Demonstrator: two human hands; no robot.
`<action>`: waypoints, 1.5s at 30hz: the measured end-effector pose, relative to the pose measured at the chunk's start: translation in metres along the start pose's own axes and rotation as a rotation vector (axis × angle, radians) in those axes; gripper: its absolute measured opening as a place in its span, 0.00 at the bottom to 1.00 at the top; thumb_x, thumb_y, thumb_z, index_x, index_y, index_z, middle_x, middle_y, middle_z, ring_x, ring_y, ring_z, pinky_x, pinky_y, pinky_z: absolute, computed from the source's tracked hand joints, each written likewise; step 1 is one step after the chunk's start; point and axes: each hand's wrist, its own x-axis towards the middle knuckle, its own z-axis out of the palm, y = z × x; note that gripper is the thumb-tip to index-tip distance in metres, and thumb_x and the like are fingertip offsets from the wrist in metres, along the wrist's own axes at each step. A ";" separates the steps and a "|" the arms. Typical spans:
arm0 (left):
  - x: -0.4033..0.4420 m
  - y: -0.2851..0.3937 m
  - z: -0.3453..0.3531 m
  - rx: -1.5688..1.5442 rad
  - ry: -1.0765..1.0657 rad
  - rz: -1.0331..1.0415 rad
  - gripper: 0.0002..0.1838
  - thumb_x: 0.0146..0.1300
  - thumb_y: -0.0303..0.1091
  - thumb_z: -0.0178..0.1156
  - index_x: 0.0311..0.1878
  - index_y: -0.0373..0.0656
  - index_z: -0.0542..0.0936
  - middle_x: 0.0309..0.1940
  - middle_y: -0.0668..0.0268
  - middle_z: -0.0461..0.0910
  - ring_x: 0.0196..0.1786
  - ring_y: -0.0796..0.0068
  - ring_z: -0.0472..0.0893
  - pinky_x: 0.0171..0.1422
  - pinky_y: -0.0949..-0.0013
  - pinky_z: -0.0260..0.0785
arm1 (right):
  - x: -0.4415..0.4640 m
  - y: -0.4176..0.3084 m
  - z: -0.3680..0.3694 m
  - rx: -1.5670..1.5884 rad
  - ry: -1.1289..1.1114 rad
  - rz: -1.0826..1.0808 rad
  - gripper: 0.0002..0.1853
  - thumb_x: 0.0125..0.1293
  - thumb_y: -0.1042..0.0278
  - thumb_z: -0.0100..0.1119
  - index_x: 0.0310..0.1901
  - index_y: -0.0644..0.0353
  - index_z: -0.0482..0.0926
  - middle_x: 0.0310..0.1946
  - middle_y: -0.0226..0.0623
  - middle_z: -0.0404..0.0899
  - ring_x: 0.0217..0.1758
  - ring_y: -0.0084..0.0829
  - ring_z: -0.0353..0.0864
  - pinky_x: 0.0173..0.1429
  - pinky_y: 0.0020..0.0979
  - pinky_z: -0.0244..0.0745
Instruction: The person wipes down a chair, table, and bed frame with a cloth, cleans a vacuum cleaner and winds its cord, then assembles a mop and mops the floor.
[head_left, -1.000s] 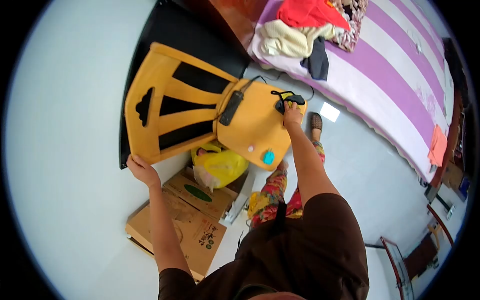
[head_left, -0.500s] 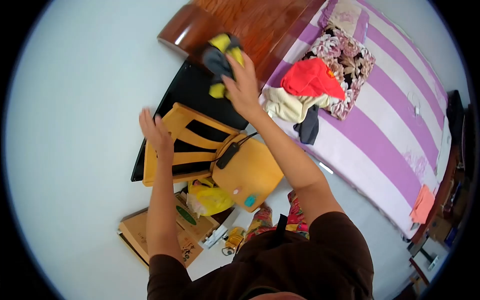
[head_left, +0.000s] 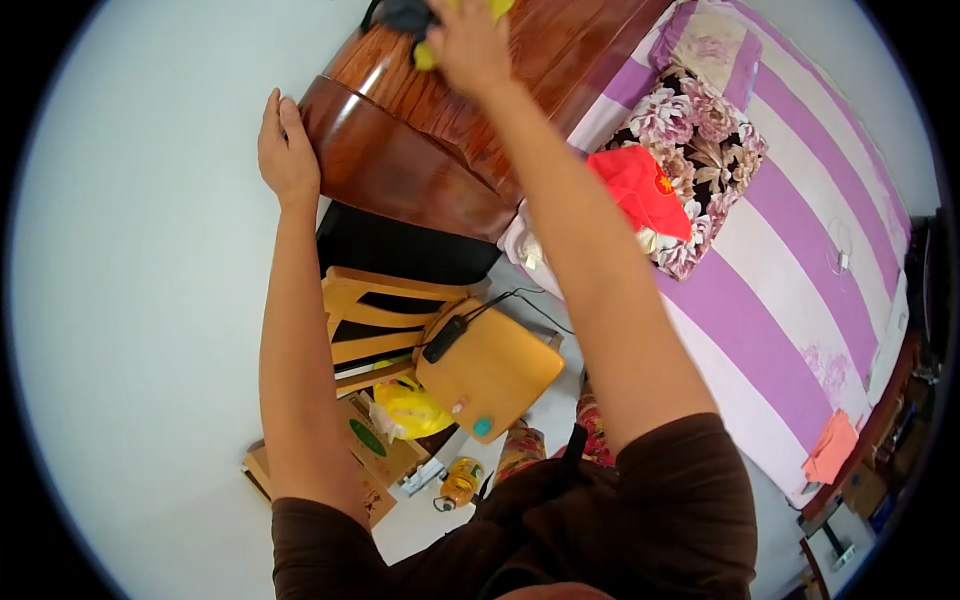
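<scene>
Right hand holds a grey-and-yellow bundle, seemingly cloth, at glossy brown woodwork; left hand, fingers extended, is beside its curved end. Below stands a chair bearing a power strip; the bed lies rightward.

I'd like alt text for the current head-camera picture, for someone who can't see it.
A person's right hand holds a yellow-and-gray item over glossy brown wooden furniture; the left hand is near its curved edge. Below, a wooden chair; to the right, a striped bed.
</scene>
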 end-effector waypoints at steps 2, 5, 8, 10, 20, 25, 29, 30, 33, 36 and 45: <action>-0.001 -0.006 0.002 0.120 0.022 0.039 0.28 0.75 0.53 0.43 0.65 0.41 0.73 0.59 0.53 0.77 0.63 0.53 0.74 0.68 0.58 0.64 | 0.051 0.037 -0.011 0.076 -0.388 0.067 0.36 0.71 0.45 0.50 0.76 0.47 0.55 0.77 0.46 0.48 0.79 0.53 0.44 0.79 0.46 0.45; 0.001 -0.007 0.003 0.232 0.080 0.069 0.28 0.75 0.53 0.42 0.64 0.42 0.74 0.58 0.53 0.77 0.61 0.53 0.75 0.66 0.57 0.65 | 0.067 0.031 -0.025 0.120 -0.415 0.062 0.32 0.72 0.50 0.49 0.74 0.50 0.57 0.75 0.51 0.53 0.77 0.56 0.51 0.77 0.48 0.48; 0.003 -0.011 0.007 0.277 0.109 0.080 0.27 0.76 0.51 0.40 0.63 0.42 0.75 0.57 0.52 0.78 0.59 0.53 0.76 0.65 0.58 0.66 | 0.016 -0.014 -0.010 0.226 -0.067 -0.208 0.21 0.55 0.57 0.59 0.53 0.39 0.82 0.53 0.40 0.76 0.61 0.43 0.72 0.59 0.52 0.66; 0.005 -0.023 0.007 0.321 0.093 0.105 0.26 0.76 0.50 0.39 0.62 0.41 0.75 0.57 0.52 0.78 0.58 0.52 0.76 0.64 0.58 0.66 | -0.028 -0.062 -0.027 0.506 -0.189 -0.286 0.22 0.51 0.58 0.66 0.51 0.38 0.81 0.59 0.39 0.72 0.66 0.43 0.67 0.62 0.55 0.63; -0.001 0.000 0.005 0.357 -0.055 0.016 0.30 0.76 0.55 0.36 0.56 0.41 0.79 0.53 0.58 0.81 0.56 0.57 0.79 0.61 0.61 0.69 | -0.050 -0.008 0.001 0.389 -0.028 0.479 0.31 0.67 0.53 0.54 0.71 0.48 0.63 0.74 0.54 0.51 0.79 0.51 0.45 0.76 0.58 0.43; 0.000 0.005 0.004 0.436 -0.094 -0.010 0.29 0.76 0.56 0.37 0.53 0.42 0.80 0.51 0.58 0.82 0.53 0.55 0.79 0.58 0.60 0.69 | -0.113 0.041 0.023 0.669 -0.065 1.028 0.37 0.74 0.53 0.46 0.76 0.61 0.45 0.76 0.60 0.41 0.79 0.58 0.39 0.79 0.47 0.37; 0.000 0.000 0.006 0.408 -0.054 0.056 0.26 0.75 0.53 0.41 0.49 0.42 0.81 0.47 0.60 0.82 0.50 0.57 0.80 0.54 0.59 0.71 | -0.211 -0.029 0.030 0.718 -0.114 0.987 0.36 0.76 0.55 0.44 0.75 0.67 0.44 0.75 0.63 0.41 0.78 0.61 0.38 0.79 0.47 0.36; 0.000 -0.001 0.006 0.414 -0.044 0.048 0.26 0.75 0.53 0.41 0.49 0.41 0.81 0.47 0.60 0.82 0.50 0.57 0.80 0.54 0.59 0.71 | -0.222 -0.050 0.028 0.717 -0.114 1.002 0.36 0.76 0.56 0.44 0.75 0.67 0.44 0.75 0.63 0.43 0.78 0.61 0.39 0.79 0.48 0.36; 0.001 -0.001 0.007 0.412 -0.052 0.026 0.26 0.75 0.53 0.42 0.50 0.40 0.81 0.48 0.60 0.82 0.51 0.57 0.79 0.55 0.60 0.71 | -0.203 -0.096 0.004 0.723 -0.173 0.957 0.34 0.76 0.55 0.44 0.75 0.63 0.48 0.75 0.62 0.42 0.79 0.60 0.39 0.79 0.46 0.36; 0.001 -0.002 0.006 0.426 -0.059 0.065 0.26 0.75 0.53 0.42 0.50 0.40 0.81 0.48 0.60 0.82 0.51 0.57 0.79 0.55 0.60 0.71 | -0.154 -0.108 -0.019 0.696 -0.190 0.809 0.31 0.74 0.57 0.46 0.75 0.59 0.54 0.74 0.62 0.44 0.78 0.62 0.41 0.78 0.49 0.39; 0.001 -0.003 0.006 0.367 -0.066 0.059 0.25 0.74 0.53 0.45 0.50 0.41 0.81 0.48 0.61 0.82 0.51 0.58 0.79 0.54 0.60 0.71 | -0.032 0.093 0.060 0.394 0.155 0.582 0.33 0.73 0.52 0.48 0.74 0.60 0.56 0.70 0.68 0.55 0.73 0.62 0.54 0.75 0.51 0.49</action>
